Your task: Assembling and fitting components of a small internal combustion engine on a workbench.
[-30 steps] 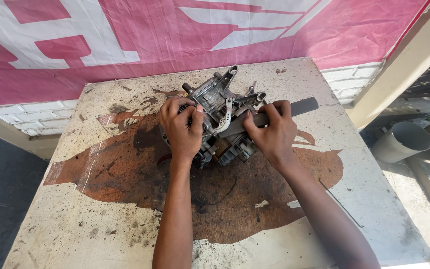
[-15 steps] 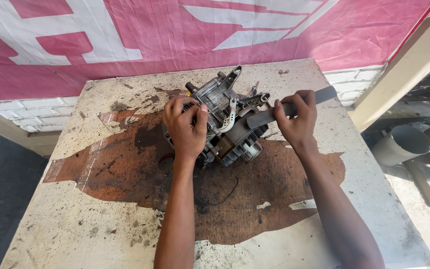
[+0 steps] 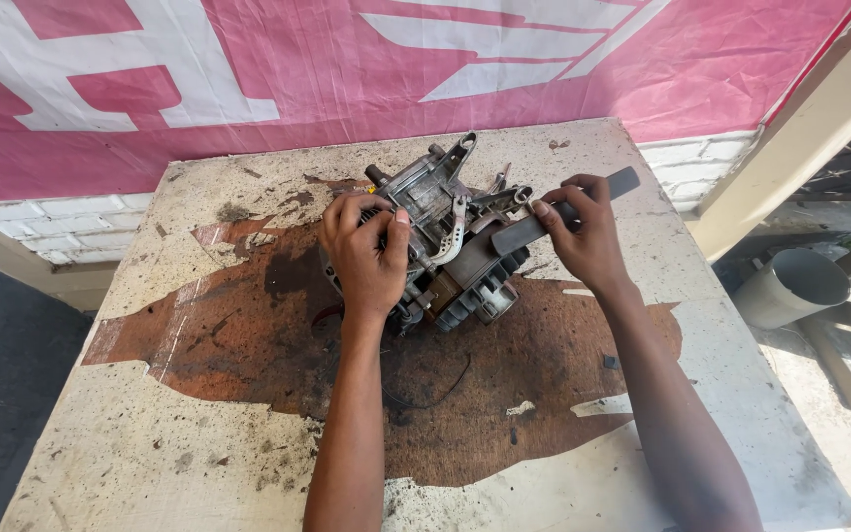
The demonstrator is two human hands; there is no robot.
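A grimy grey metal engine block (image 3: 445, 241) with fins and brackets lies on a stained white table (image 3: 150, 443), toward its far side. My left hand (image 3: 366, 251) clamps down over the block's left part, fingers curled around it. My right hand (image 3: 583, 232) grips a dark flat tool handle (image 3: 563, 212) that runs from the block's right side up to the right. The tool's working end is hidden among the brackets.
A large dark oil stain (image 3: 248, 335) covers the table's middle. A thin black wire (image 3: 435, 394) lies near the block. A pink and white banner (image 3: 347, 69) hangs behind. A grey pipe (image 3: 790, 286) and wooden beams sit to the right, beyond the table edge.
My right hand has swung the tool handle up and away to the right, from over the block to its right side. The left hand has stayed on the block.
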